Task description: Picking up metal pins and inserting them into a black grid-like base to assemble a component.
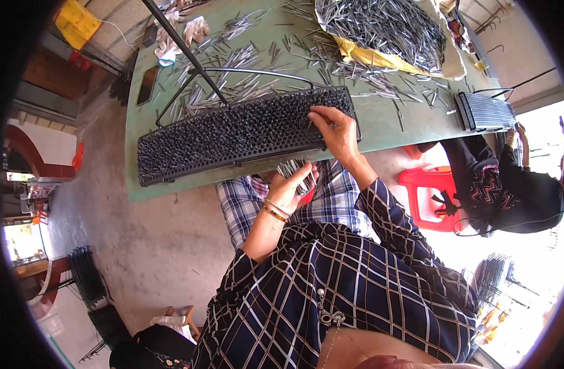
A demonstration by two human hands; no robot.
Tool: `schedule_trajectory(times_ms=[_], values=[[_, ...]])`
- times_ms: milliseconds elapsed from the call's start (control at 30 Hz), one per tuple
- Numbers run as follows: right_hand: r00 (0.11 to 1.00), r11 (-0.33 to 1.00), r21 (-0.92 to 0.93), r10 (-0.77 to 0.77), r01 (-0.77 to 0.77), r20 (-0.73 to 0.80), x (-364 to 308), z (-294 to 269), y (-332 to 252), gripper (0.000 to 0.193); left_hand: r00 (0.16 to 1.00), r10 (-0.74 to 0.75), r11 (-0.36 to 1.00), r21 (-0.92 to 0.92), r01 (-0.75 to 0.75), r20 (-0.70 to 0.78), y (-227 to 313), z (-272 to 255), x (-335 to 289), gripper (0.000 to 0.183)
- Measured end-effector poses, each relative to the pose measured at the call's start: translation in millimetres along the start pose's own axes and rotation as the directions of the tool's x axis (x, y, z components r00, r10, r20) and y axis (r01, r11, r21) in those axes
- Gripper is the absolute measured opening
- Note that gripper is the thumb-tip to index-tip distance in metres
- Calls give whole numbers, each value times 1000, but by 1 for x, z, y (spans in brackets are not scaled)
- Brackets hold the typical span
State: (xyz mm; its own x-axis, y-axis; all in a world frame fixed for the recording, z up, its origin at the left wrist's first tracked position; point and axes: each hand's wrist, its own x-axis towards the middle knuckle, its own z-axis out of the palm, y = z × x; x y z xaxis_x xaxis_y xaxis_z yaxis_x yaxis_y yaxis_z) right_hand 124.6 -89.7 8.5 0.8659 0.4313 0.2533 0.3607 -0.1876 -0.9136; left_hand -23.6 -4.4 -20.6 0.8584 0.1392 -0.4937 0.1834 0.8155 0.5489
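Observation:
A long black perforated rack lies tilted along the near edge of the green table. Its left and middle holes are filled with upright thin metal rods, while many holes toward the right, along the front, show bare. My left hand, below the rack's front edge, is closed around a bundle of thin metal rods. Over the right part of the rack, my right hand has thumb and forefinger pinched together. A thin metal rod shows at those fingertips, close to the holes; its lower end is hard to make out.
Loose rods lie scattered behind the rack on the green table. A big open sack of rods stands at the back. A phone and gloves lie left. Another person works at a second rack, near a red stool.

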Motion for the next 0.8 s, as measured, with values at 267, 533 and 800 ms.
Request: schedule_trajectory(times_ms=[267,533,800], values=[[915,865,-300,-391,402,100,-2,1,8,18,1000,-12,1000,-14,12,-15,0,-4,0,19],[870,705,-515,-441,487,220,-4,-1,-3,20,1000,-15,999,-47,15,-1,2,-3,-1,17],[920,861,-324,-366,392,140,-13,-15,-15,17,997,60,998,21,-61,54,-3,-6,-1,22]])
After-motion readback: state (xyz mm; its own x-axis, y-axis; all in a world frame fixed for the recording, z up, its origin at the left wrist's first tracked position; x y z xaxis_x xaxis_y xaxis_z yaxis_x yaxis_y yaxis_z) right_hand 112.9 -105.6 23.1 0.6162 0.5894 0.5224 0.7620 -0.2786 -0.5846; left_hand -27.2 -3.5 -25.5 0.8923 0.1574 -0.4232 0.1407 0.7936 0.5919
